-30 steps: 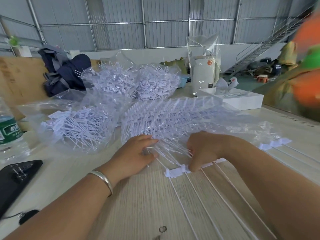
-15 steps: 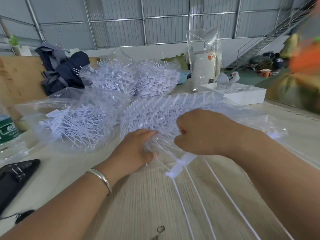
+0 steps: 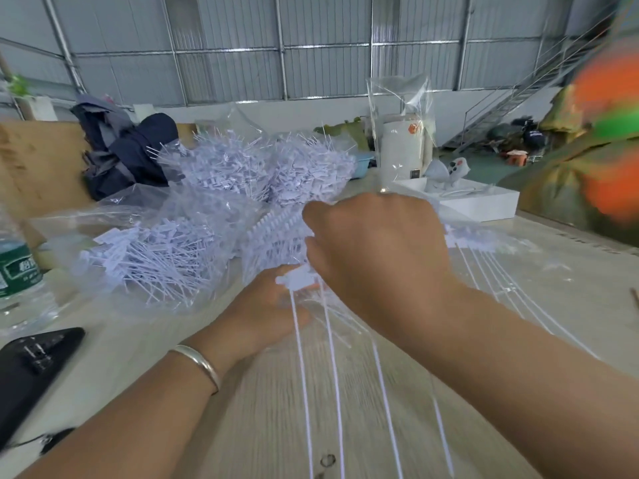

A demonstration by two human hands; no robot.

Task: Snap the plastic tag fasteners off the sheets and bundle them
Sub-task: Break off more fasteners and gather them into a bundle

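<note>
A pale wood-grain table (image 3: 262, 409) fills the near view, inside a hall with grey corrugated metal walls (image 3: 224, 63) and a metal staircase (image 3: 511, 98) at far right. On the left of the table lie a water bottle (image 3: 17, 271) and a black device (image 3: 31, 361); dark clothing (image 3: 124, 150) is heaped further back. At far right sits a white tray (image 3: 484, 205), with a white cylinder in clear wrap (image 3: 403, 150) just behind it.

Clear bags of white tag fasteners (image 3: 155, 257) are piled across the middle of the table. The right hand (image 3: 377, 257) is raised over the pile, its fingers curled around a fastener strip (image 3: 299, 280) whose long white stems (image 3: 332, 357) trail toward the near edge. The left hand (image 3: 262, 312), with a silver bangle (image 3: 200, 364) on its wrist, lies low beneath it against the fasteners; whether its fingers grip anything cannot be told.
</note>
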